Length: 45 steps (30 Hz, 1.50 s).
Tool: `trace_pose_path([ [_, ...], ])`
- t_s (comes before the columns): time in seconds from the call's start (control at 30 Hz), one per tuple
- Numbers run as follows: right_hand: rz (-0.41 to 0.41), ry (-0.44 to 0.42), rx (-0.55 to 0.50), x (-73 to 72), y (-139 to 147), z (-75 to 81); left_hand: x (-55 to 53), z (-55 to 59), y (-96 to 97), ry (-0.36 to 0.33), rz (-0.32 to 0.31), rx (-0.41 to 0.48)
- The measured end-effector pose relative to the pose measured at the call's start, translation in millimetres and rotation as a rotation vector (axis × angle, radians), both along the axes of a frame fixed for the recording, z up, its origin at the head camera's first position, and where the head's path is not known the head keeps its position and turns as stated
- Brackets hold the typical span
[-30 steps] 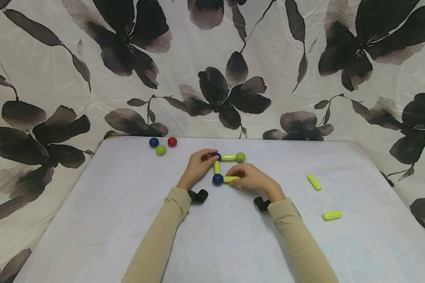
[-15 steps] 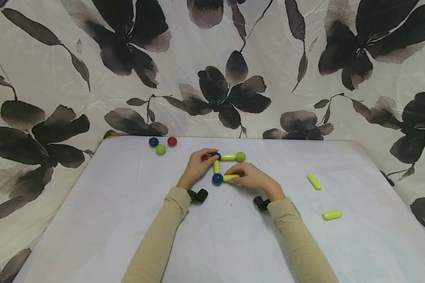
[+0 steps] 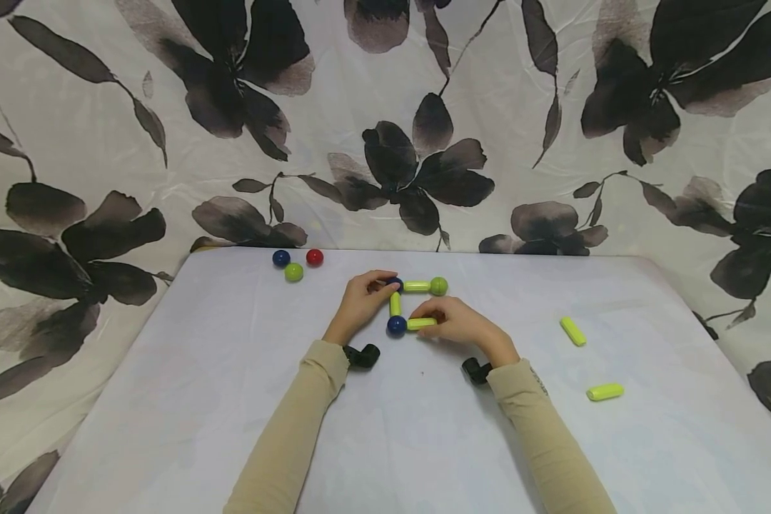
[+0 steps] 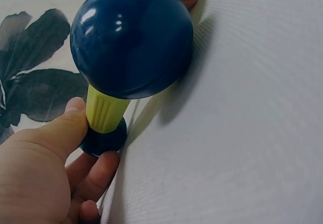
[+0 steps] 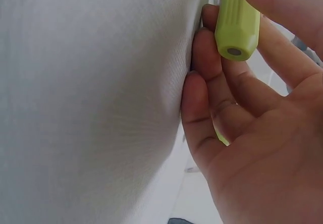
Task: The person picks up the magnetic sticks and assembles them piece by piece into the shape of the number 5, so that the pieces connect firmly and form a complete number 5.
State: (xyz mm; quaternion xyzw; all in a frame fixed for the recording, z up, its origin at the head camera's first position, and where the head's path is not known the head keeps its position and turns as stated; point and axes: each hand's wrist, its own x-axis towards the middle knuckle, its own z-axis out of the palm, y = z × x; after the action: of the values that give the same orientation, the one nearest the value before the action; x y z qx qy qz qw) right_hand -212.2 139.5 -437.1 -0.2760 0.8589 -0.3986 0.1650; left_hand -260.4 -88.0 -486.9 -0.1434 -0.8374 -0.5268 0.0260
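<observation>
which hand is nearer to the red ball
Left. The left hand, holding a blue ball, is right of and below the red ball in the head view; the right hand, pinching a yellow-green rod, is farther right and lower.

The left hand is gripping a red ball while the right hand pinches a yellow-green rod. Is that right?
Not quite: the left hand grips a blue ball, not a red one, as the left wrist view shows. The right hand does pinch a yellow-green rod.
</observation>
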Motion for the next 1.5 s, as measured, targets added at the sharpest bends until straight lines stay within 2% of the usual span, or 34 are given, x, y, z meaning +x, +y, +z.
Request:
trace_pose_path([
  [0.47,0.04,0.009,0.061,-5.1,-3,10.4,3.3,2.1,1.2,0.002,0.021,0.012],
  [0.57,0.038,-0.002,0.051,-6.1,-3,6.6,8.7,2.5,-0.4,0.003,0.048,0.021],
  [0.67,0.038,-0.006,0.043,-6.4,-3,3.4,20.4,4.8,-5.0,-0.011,0.058,0.018],
  [0.77,0.039,0.001,0.031,-6.2,-3,2.3,35.2,7.9,-11.6,-0.029,0.0,0.007],
  [0.87,0.038,0.017,0.017,-6.0,-2,1.6,47.5,10.4,-16.5,-0.032,-0.126,-0.028],
  [0.93,0.039,0.037,0.011,-5.6,-1,1.2,52.0,10.9,-17.8,0.007,-0.206,-0.086],
  [1.0,0.033,0.05,0.009,-4.9,1,0.9,53.6,10.4,-17.0,0.055,-0.253,-0.151],
  [1.1,0.012,0.057,0.016,-2.2,2,1.5,54.2,8.5,-14.2,0.118,-0.26,-0.224],
  [1.2,-0.004,0.053,0.015,0.3,3,2.4,55.1,8.0,-11.6,0.131,-0.241,-0.238],
  [1.5,0.01,0.043,0.016,2.0,1,4.8,58.3,10.7,-12.2,0.092,-0.214,-0.216],
])
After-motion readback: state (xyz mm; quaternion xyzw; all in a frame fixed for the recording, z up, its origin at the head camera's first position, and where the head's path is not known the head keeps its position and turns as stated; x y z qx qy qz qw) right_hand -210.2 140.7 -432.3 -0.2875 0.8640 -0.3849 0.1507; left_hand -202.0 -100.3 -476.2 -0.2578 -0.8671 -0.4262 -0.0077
